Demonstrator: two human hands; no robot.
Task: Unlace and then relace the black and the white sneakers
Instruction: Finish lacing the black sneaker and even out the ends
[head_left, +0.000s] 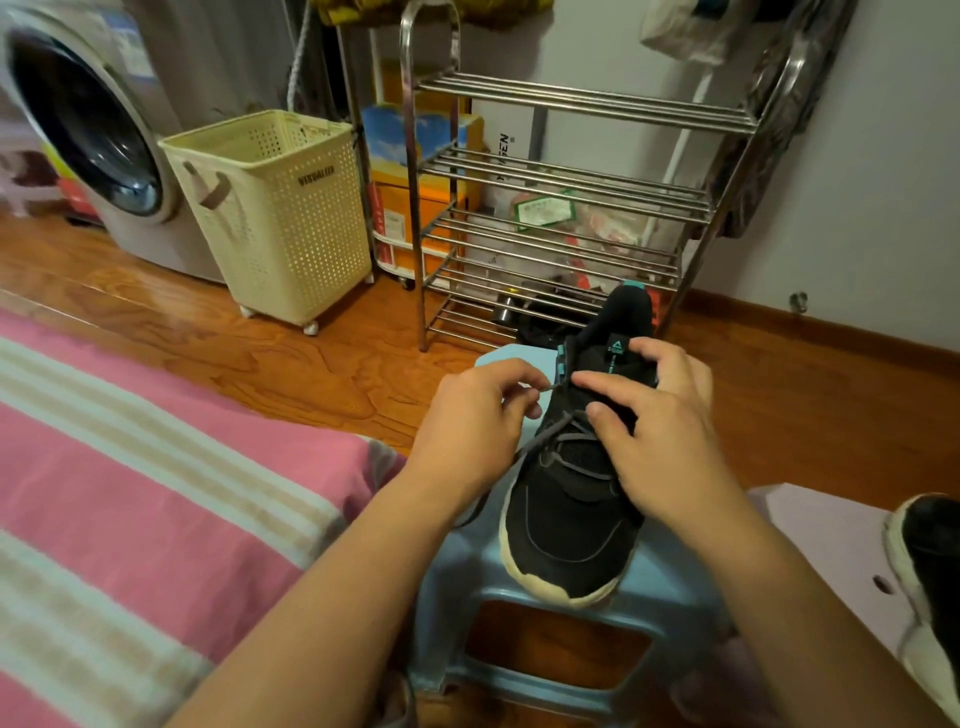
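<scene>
The black sneaker (569, 499) rests on a light blue plastic stool (670, 597) at lower center of the frame, toe toward the camera and heel toward the metal rack (561, 208) behind it. Its sole is cream; teal accents mark the tongue and eyelet area.

The left hand (467, 415) sits at the sneaker's left side, fingers curled, with thumb and forefinger pinching the tip of the grey lace (550, 431) beside an upper eyelet. The lace runs from that pinch down across the lower eyelets, where it is threaded in crossed rows.

The right hand (654, 410) lies over the tongue and right side of the upper. Its fingers are bent and press on the shoe; whether they grip the lace cannot be determined.

A 2nd black sneaker (930, 571) lies on a pale box (815, 551) at the right edge of the frame.

At upper left stand a washing machine (88, 124) and a cream laundry basket (275, 208). A pink striped cloth (156, 467) fills the lower left.
</scene>
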